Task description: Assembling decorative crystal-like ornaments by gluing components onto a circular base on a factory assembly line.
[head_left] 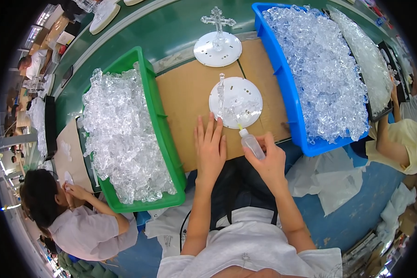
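Note:
A white round disc [250, 95] with small slots and holes lies on brown cardboard in front of me. Some clear plastic is on its middle, and a clear post [221, 95] rises at its left side. My left hand [211, 146] lies with fingers stretched out, the fingertips at the disc's near left edge. In my right hand [269, 160] is a small translucent squeeze bottle [252, 144] with a white cap and thin yellowish tip. It is tilted, its tip pointing at the disc's near edge; whether they touch I cannot tell.
Beyond stands another white disc [204, 53] bearing a clear cross [217, 21]. A green bin [153, 92] of clear plastic pieces flanks the cardboard [178, 97] on the left, a blue bin [287, 92] on the right. Co-workers sit at left [88, 227] and right [396, 143].

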The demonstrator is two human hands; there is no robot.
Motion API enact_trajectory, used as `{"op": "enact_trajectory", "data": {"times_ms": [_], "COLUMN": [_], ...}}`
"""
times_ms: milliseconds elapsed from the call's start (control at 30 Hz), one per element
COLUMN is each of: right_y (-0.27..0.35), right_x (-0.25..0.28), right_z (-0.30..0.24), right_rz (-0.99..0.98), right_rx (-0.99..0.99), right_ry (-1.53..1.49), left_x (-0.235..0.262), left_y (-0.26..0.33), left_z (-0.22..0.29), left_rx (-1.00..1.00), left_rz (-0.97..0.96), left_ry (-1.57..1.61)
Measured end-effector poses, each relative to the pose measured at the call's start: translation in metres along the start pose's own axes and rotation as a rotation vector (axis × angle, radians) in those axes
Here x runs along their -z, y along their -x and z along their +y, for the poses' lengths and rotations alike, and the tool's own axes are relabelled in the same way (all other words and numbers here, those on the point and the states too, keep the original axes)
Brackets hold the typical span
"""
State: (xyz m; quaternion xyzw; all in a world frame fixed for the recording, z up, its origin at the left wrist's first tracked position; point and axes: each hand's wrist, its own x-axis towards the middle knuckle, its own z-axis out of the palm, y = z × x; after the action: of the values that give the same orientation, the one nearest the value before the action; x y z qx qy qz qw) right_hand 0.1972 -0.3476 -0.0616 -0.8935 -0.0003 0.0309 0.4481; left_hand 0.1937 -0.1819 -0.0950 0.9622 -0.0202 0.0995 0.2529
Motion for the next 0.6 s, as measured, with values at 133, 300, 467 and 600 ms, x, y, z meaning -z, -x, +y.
{"op": "enact_trajectory", "data": {"times_ms": [133,300,467,600], "right_y": [-0.0026,-0.0038,-0.0058,-0.0070], "right_x": [0.0005,-0.0005,0.0038,0.0044], "right_z": [-0.0013,-0.0011,-0.0027,0.0005], "right_rz": [-0.007,0.004,-0.024,-0.024], "right_rx": [-0.001,0.015,0.032,0.042], "right_ry": [-0.013,-0.006,0.022,0.013], "left_x": [0.0001,-0.0005,-0.0017,-0.0017], "left_y": [-0.0010,-0.0004,0.0005,0.0003], "left_z": [0.0002,0.0005,-0.0002,0.0006], "left_rx": [0.002,0.009,0.000,0.000], "left_rz": [-0.003,-0.007,0.002,0.004], "left_ry": [0.015,0.017,0.010,0.009]}}
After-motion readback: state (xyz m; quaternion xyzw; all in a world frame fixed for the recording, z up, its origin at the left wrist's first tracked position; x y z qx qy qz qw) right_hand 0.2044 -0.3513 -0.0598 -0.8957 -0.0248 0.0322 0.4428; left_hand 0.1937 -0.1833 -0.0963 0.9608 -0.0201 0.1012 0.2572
